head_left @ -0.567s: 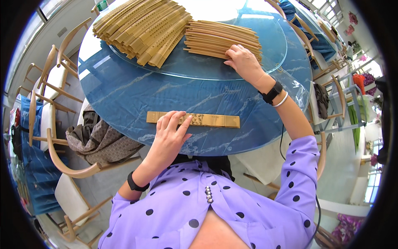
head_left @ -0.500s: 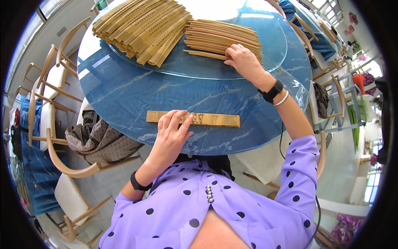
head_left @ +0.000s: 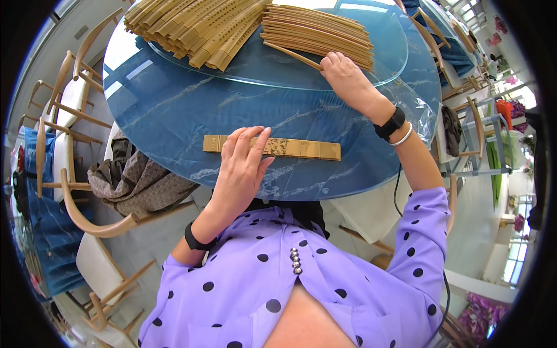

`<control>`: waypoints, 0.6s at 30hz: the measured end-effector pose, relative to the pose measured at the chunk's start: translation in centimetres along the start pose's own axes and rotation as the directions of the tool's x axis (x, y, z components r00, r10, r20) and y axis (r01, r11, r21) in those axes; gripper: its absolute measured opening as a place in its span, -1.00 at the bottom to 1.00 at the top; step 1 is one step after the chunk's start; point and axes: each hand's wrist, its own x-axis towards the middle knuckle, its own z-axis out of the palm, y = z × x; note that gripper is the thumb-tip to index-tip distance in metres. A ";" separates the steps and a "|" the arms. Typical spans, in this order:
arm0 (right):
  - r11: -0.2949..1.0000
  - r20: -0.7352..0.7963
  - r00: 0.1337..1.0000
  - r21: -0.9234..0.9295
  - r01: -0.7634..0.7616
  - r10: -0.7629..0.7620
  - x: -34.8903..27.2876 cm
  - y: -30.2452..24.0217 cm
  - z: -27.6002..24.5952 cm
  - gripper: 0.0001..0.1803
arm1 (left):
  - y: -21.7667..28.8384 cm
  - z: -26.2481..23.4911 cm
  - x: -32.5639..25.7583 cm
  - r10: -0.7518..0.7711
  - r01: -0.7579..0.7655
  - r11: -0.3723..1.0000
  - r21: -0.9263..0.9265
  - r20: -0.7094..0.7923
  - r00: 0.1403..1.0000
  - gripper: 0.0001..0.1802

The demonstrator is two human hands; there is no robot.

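- Flat golden strip [head_left: 271, 147] lies lengthwise on the blue marbled round table [head_left: 174, 110], near the table edge closest to the person, long axis running 9 to 3 o'clock.
- Left hand [head_left: 242, 168] rests palm down over the strip's left-of-centre part; fingers [head_left: 250, 139] extended and loosely spread, pointing toward 12 o'clock, lying flat across the strip, not curled around it. Strip sticks out of the hand at both 9 and 3 o'clock, the longer free length at 3 o'clock.
- Thumb sits at the hand's 3 o'clock side, at the strip's near edge; whether it touches the strip cannot be told.
- Right hand [head_left: 347, 78] reaches toward 12 o'clock onto the glass turntable [head_left: 255, 64]; fingers bent down on the near edge of a stack of bamboo slats [head_left: 319, 32]. One loose slat [head_left: 295, 55] angles out from the stack at the fingertips' 9 o'clock; an actual grasp on it cannot be told.
- Second, larger pile of slats [head_left: 194, 26] lies on the turntable at 10 o'clock from the strip, well apart from both hands.
- Wooden chair with a draped brown garment [head_left: 130, 182] stands at 9 o'clock of the left forearm.
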 end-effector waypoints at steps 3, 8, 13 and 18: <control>0.999 -0.091 0.996 0.049 0.015 -0.010 -0.5 -0.2 -0.9 -0.86 | -0.1 0.1 0.1 -0.101 0.089 0.988 -0.129 -0.090 0.991 -0.32; 0.853 -0.059 0.998 0.522 0.020 0.013 -3.4 -7.2 -7.3 -0.87 | -1.6 -0.6 1.0 -0.158 -0.027 0.891 -0.454 -0.365 0.917 -0.33; 0.791 0.056 0.998 0.611 -0.032 -0.002 -7.0 -12.5 -8.9 -0.64 | -0.5 -1.1 2.0 -0.223 0.038 0.700 -0.713 -0.167 0.960 0.11; 0.787 0.010 0.995 0.611 -0.086 0.101 -8.8 -13.5 -8.4 -0.63 | 0.6 -0.6 1.3 -0.225 0.063 0.509 -0.858 -0.062 0.972 0.22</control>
